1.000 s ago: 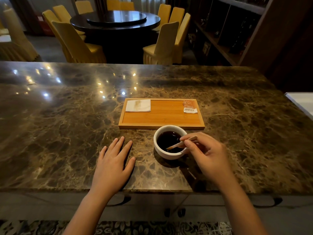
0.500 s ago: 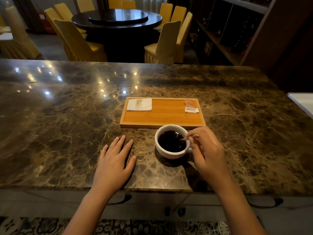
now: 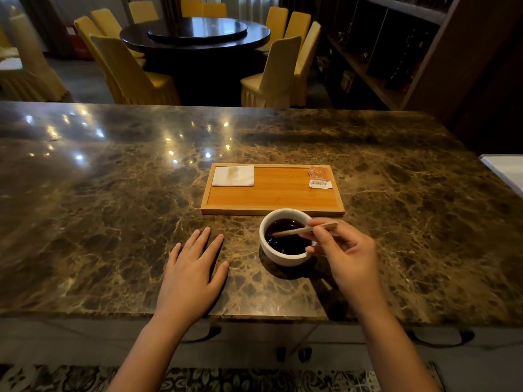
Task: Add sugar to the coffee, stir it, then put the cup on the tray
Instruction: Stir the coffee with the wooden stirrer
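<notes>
You are in the stirring step. Your right hand (image 3: 343,251) is closed in a pinch around a thin pale wooden stir stick (image 3: 300,230), thumb and fingertips gripping its upper end while the lower end dips into the dark coffee (image 3: 285,236). The stick lies at a shallow slant across the mouth of the small round white ceramic cup (image 3: 284,251), which stands on the brown veined marble table (image 3: 113,193) near its front edge, just in front of the long front rim of the rectangular light wooden tray (image 3: 271,202) and apart from it. Your left hand (image 3: 192,270) lies flat and open on the table beside the cup, fingers spread, holding nothing.

On the tray, an orange and white sugar sachet (image 3: 319,178) sits in the far right corner and a folded white napkin (image 3: 233,176) with a faint brown stain in the far left corner. Whether the sachet is already emptied cannot be told from here, though stirring suggests the sugar is in.

Once stirring is finished, the next move calls for taking the stick out of the coffee and setting it somewhere, then taking hold of the cup itself. The bare middle of the tray leaves room for it. The coffee stands fairly high, so lift the cup level over the tray's raised rim and set it down gently.
</notes>
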Demonstrator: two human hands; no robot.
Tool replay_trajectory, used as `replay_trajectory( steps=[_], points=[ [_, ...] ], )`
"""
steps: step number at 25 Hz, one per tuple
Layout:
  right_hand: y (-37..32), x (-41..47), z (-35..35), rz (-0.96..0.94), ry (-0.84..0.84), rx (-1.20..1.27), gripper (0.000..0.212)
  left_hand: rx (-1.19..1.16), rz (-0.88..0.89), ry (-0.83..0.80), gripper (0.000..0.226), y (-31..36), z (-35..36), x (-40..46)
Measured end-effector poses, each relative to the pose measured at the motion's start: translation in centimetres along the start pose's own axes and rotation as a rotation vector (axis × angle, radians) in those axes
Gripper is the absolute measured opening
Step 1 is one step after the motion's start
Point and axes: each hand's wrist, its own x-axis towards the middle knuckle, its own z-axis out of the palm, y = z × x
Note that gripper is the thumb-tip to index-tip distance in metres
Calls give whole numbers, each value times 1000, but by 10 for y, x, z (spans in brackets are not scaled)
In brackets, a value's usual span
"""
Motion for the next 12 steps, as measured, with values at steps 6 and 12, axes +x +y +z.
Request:
replay_trajectory(
  steps=[6,12],
  points=[
    [-1,-2,-3,-330,2,-533,12,9,6,9,53,-2,1,0],
    [-11,-1,-6,-197,44,-416,15,13,-5,3,57,-1,0,0]
  ],
)
